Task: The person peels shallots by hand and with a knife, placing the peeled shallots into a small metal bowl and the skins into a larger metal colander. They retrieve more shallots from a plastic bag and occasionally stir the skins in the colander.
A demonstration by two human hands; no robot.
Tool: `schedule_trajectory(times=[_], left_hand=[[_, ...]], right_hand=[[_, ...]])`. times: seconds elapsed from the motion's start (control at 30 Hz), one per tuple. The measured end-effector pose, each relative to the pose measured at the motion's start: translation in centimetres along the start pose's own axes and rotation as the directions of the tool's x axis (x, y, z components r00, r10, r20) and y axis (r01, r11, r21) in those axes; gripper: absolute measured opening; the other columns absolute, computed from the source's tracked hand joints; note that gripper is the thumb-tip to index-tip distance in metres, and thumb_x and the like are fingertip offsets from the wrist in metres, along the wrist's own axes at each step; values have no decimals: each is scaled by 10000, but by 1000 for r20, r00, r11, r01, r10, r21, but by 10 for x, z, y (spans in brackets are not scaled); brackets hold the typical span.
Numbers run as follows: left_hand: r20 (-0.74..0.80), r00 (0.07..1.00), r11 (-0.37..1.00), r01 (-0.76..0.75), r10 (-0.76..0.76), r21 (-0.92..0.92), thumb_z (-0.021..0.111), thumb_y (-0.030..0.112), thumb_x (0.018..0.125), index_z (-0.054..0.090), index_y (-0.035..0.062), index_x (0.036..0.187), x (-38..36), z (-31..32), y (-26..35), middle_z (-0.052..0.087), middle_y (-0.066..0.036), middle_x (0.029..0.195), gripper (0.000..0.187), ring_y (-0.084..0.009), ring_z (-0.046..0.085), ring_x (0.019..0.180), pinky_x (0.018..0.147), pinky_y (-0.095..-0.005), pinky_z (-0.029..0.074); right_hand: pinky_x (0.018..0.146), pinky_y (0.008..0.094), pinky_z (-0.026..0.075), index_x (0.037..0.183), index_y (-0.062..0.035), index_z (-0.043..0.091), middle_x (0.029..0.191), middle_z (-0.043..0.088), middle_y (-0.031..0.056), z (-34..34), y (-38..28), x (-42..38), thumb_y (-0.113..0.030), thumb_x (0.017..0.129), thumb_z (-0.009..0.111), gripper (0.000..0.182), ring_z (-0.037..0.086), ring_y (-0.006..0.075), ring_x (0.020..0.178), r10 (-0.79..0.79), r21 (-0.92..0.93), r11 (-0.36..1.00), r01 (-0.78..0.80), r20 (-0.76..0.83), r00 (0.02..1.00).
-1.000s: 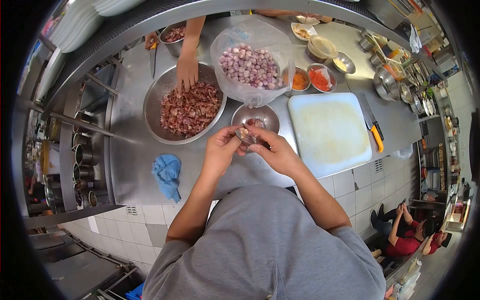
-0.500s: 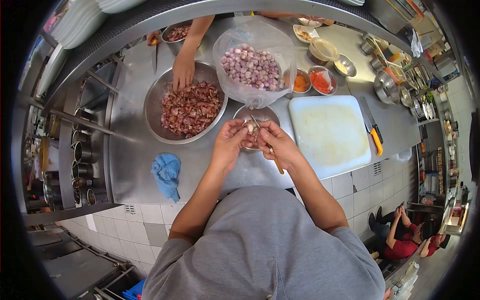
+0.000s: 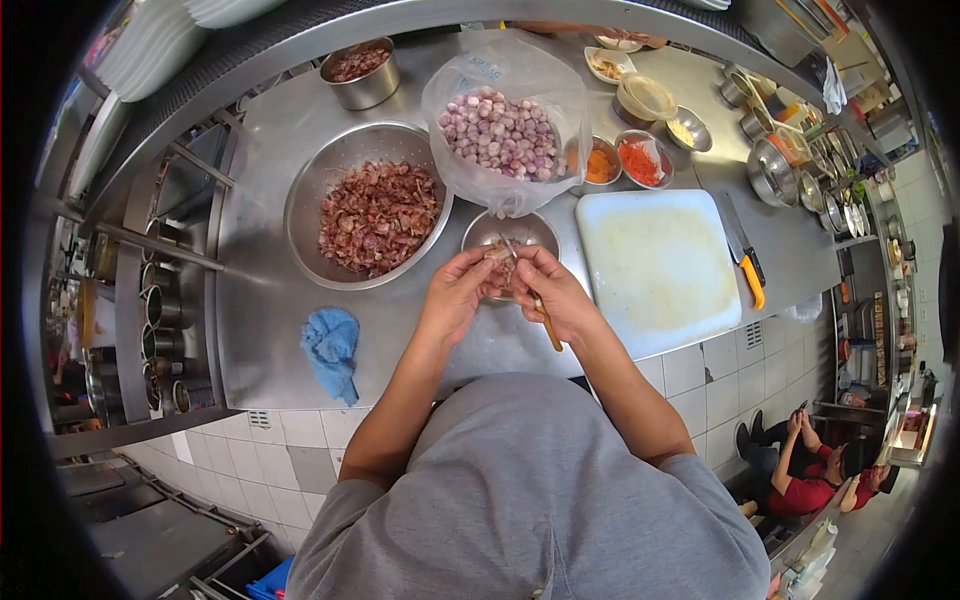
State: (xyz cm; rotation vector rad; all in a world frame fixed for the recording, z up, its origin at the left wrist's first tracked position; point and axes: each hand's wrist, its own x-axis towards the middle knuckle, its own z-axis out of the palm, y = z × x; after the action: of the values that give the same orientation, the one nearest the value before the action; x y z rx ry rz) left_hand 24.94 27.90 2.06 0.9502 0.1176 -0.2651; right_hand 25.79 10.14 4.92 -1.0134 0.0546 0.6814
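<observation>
My left hand (image 3: 458, 292) pinches a small shallot (image 3: 498, 262), partly hidden by the fingertips. The knife (image 3: 548, 325) in my right hand (image 3: 552, 292) is small, with a yellow-brown handle pointing down toward me and its blade up against the shallot. Both hands meet over a small metal bowl (image 3: 545, 232), where reddish skins show beneath the fingers. Left of them sits a large metal bowl (image 3: 305, 235) filled with reddish-brown shallots in their skins (image 3: 380, 220). Just beyond the small bowl, a clear plastic bag (image 3: 470, 75) holds many peeled purple-white shallots (image 3: 500, 135).
On the right lie a white cutting board (image 3: 660, 265) and a yellow-handled knife (image 3: 752, 285). A blue cloth (image 3: 331, 345) rests at the left front. Behind are a metal pot (image 3: 368, 92) and bowls of orange (image 3: 600, 165) and red pieces (image 3: 640, 160). A shelf edge crosses overhead.
The other person's hand has left the large bowl, and their knife hand by the pot is gone from view. My hands stay over the small bowl with the knife at the shallot.
</observation>
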Motion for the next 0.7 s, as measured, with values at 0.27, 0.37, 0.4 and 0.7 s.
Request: schedule_trajectory(times=[0.27,0.37,0.4,0.7], left_hand=[[-123,992,991,-32,16,-133,613,94,940,599,6,1166,4,-6,4,679,-94,1036,243,-179,680,897,763,-268,563],[-121,993,988,-36,18,-149,623,85,931,602,0,1151,5,-13,0,674,-99,1050,236,-190,680,915,784,-284,567],[-105,994,988,-49,34,-144,623,82,931,602,-3,1154,5,-14,-1,673,-102,1050,239,-195,680,918,783,-291,569],[-58,995,996,-84,82,-18,606,43,930,611,-8,1156,-1,-6,3,670,-104,1069,231,-186,670,934,794,-302,568]], right_hand=[[457,187,299,1479,-150,347,828,511,-21,-1,-2,4,-243,985,559,545,400,42,605,-83,-263,965,24,-216,973],[542,208,375,1528,-137,259,893,515,-8,5,-6,1,-233,970,581,651,443,55,679,-63,-422,907,-2,-141,988],[542,208,375,1528,-137,259,893,515,-8,6,-4,1,-233,970,581,651,443,55,679,-62,-421,907,-3,-142,988],[887,277,458,1331,-49,473,1109,589,45,-3,15,11,-79,965,562,379,561,110,996,-227,-270,928,255,128,965]])
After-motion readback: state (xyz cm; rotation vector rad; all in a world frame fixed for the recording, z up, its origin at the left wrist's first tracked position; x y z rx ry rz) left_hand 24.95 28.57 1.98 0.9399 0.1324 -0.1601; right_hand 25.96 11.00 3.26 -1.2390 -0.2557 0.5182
